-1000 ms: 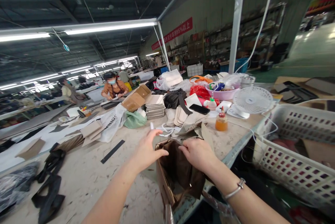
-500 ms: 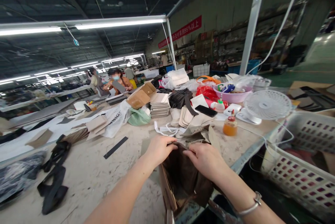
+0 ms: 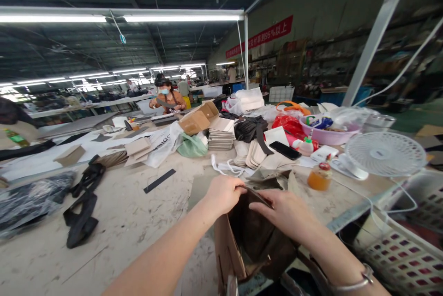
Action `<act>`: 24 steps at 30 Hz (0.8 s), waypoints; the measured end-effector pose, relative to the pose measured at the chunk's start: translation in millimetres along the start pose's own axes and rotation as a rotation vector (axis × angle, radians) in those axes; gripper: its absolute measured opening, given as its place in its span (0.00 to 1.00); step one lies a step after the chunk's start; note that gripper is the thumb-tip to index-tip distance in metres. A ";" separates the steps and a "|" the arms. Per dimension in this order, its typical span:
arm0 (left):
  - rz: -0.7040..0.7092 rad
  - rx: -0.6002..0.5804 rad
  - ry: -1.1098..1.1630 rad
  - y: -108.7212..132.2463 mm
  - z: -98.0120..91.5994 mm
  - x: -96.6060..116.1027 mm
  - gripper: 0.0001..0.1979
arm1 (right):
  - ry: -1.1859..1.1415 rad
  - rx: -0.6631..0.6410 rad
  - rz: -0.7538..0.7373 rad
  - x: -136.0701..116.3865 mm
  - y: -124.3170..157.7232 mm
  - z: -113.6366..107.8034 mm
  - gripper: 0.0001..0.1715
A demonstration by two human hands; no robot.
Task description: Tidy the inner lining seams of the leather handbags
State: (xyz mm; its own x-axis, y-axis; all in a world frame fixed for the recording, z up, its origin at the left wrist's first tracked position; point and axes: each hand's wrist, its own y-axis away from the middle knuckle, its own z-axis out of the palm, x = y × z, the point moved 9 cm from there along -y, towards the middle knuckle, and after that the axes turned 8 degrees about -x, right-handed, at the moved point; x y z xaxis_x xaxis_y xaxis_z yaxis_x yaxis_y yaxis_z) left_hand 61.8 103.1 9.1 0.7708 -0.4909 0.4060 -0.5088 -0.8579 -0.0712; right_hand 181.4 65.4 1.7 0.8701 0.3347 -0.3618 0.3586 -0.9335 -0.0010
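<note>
A dark brown bag-like piece (image 3: 258, 236), its mouth gaping toward me, stands at the table's near edge. On its far rim my left hand (image 3: 224, 194) pinches the edge between thumb and fingers. My right hand (image 3: 287, 210) grips the same rim a little to the right, thumb on the near side and fingers behind. Stiff tan panels (image 3: 226, 245) form the left side of the piece. Crumpled grey-brown material (image 3: 273, 180) lies just beyond the hands. The lower part of the piece drops out of sight below the table edge.
A jar of orange liquid (image 3: 319, 177), a white fan (image 3: 386, 154) and a black phone (image 3: 285, 150) are to the right. Stacked panels (image 3: 221, 133) stand behind. A black strip (image 3: 159, 181) and black straps (image 3: 81, 222) lie left. Across the table sits a co-worker (image 3: 169, 97).
My view has turned slightly left, so the table's things appear shifted right. Both hands stay on the bag-like piece's rim, with little change in grip.
</note>
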 end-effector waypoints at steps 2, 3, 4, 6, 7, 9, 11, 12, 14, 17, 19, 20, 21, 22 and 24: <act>0.004 -0.003 -0.009 -1.2 1.0 -0.5 0.09 | 0.005 -0.021 -0.033 -6.3 -6.8 -1.1 0.15; 0.002 -0.005 -0.014 -1.8 1.3 -0.8 0.09 | 0.015 -0.022 -0.041 -9.1 -10.4 -2.0 0.15; -0.002 -0.009 -0.017 -2.3 1.5 -1.3 0.09 | 0.036 -0.021 -0.039 -11.4 -13.8 -2.5 0.15; -0.021 -0.012 0.004 -1.8 1.0 -3.3 0.10 | 0.105 -0.010 -0.003 -13.2 -19.5 -2.8 0.16; -0.036 -0.006 0.033 -0.4 -0.1 -5.3 0.11 | 0.143 -0.004 0.019 -13.5 -21.4 -2.5 0.17; -0.069 -0.001 0.110 4.7 -2.3 -10.6 0.17 | 0.199 0.019 0.047 -14.2 -22.8 -2.6 0.17; -0.107 -0.006 0.169 12.6 -4.4 -16.7 0.29 | 0.217 0.041 0.047 -15.5 -22.2 -2.4 0.16; -0.130 -0.007 0.175 17.0 -5.8 -19.9 0.34 | 0.219 0.048 0.043 -16.0 -21.7 -2.3 0.15; -0.166 -0.004 0.147 24.8 -9.8 -24.6 0.34 | 0.219 0.056 0.037 -16.5 -20.8 -1.9 0.15; -0.170 -0.043 0.082 30.0 -11.2 -26.1 0.15 | 0.214 0.049 0.036 -17.0 -20.7 -0.5 0.15; -0.161 -0.088 0.090 30.0 -7.6 -26.8 0.07 | 0.208 0.043 0.035 -17.2 -21.3 0.1 0.16; -0.163 -0.098 0.112 29.8 -6.0 -28.0 0.07 | 0.206 0.044 0.033 -17.2 -21.6 0.0 0.16; -0.166 -0.089 0.146 29.7 -5.3 -29.2 0.09 | 0.205 0.046 0.029 -17.1 -22.0 -0.2 0.17; -0.162 -0.068 0.187 29.8 -5.4 -29.7 0.11 | 0.203 0.049 0.027 -16.5 -22.2 -0.7 0.17; -0.131 0.010 0.243 31.1 -9.1 -27.5 0.16 | 0.195 0.054 0.037 -13.8 -22.2 -1.8 0.17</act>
State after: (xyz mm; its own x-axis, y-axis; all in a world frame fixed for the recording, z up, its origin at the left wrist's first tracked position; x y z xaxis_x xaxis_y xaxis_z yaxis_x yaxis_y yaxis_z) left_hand 21.2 91.3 4.0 0.7149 -0.3256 0.6188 -0.4059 -0.9138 -0.0119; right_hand 162.0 81.7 8.4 0.9334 0.3134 -0.1748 0.3108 -0.9495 -0.0427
